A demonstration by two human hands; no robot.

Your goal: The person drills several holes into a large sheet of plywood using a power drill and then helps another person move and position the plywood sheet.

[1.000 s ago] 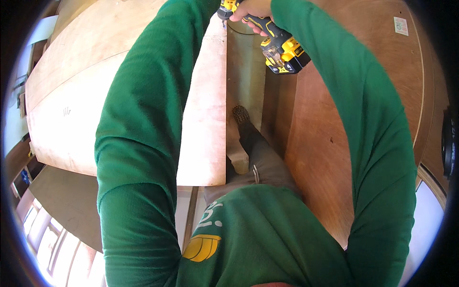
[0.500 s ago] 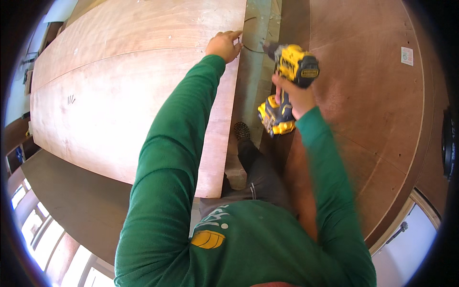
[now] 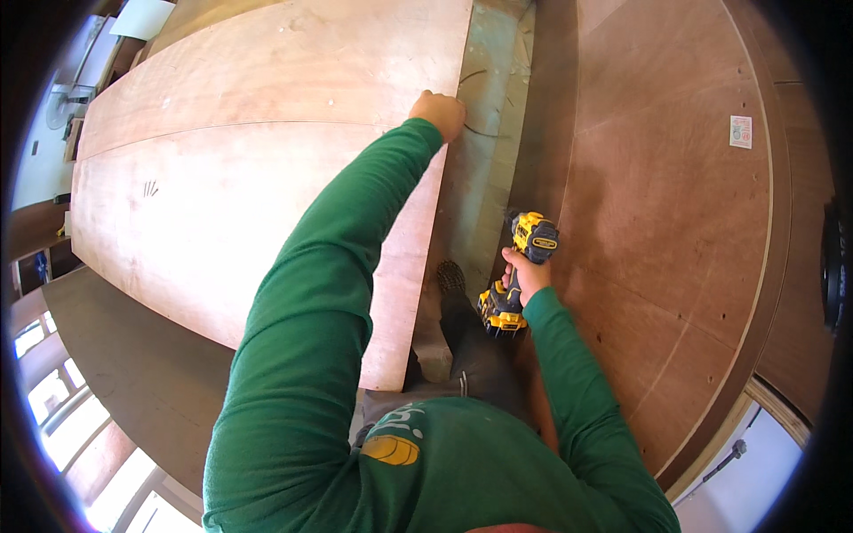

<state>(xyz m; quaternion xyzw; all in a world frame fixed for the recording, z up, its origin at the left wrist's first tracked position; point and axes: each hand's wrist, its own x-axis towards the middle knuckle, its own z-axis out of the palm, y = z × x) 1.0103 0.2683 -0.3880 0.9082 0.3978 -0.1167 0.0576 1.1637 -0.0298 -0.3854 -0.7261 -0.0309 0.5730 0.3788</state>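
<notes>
A large pale plywood panel [image 3: 267,186] lies to my left. At its far right edge rests my left hand [image 3: 439,114], fingers curled closed; whatever they may hold is hidden. My right hand [image 3: 531,277] grips a yellow and black cordless drill [image 3: 533,234] by its handle, low over the gap right of the panel. The drill points away from me and stands apart from the panel. Several small dark screws [image 3: 151,188] lie together on the panel's left part.
A brown wooden panel wall [image 3: 666,222] with a small white label [image 3: 741,131] rises on my right. Between it and the panel runs a narrow floor strip [image 3: 489,80], with a thin dark curved line on it. My shoe [image 3: 450,277] stands there. A dark board [image 3: 133,364] sits at lower left.
My right hand has drawn the drill back toward me and away from the panel edge. My left hand's fingers, earlier pinched at the edge with a thin dark screw, are now curled in more.
</notes>
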